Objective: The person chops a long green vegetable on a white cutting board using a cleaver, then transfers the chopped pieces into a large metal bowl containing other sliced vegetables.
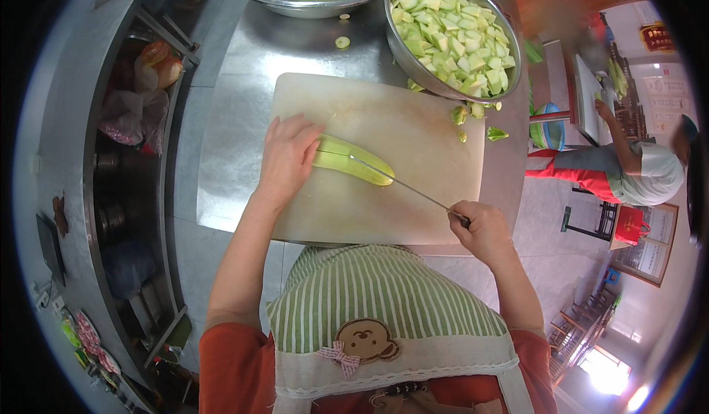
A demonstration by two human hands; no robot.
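On a white cutting board lies a pale green zucchini with a lengthwise slit along its left part. My left hand presses on its left end, fingers around it. My right hand grips the handle of a kitchen knife, whose blade is seen nearly edge-on and reaches into the zucchini at the right end of the slit. Cut-off stem ends lie at the board's upper right. Beyond them a steel bowl holds many cut zucchini pieces.
A second steel bowl with whole zucchini stands at the top of the steel table. Two small slices lie near it. A shelf unit with bags is on the left. At the right, a person stands by another table.
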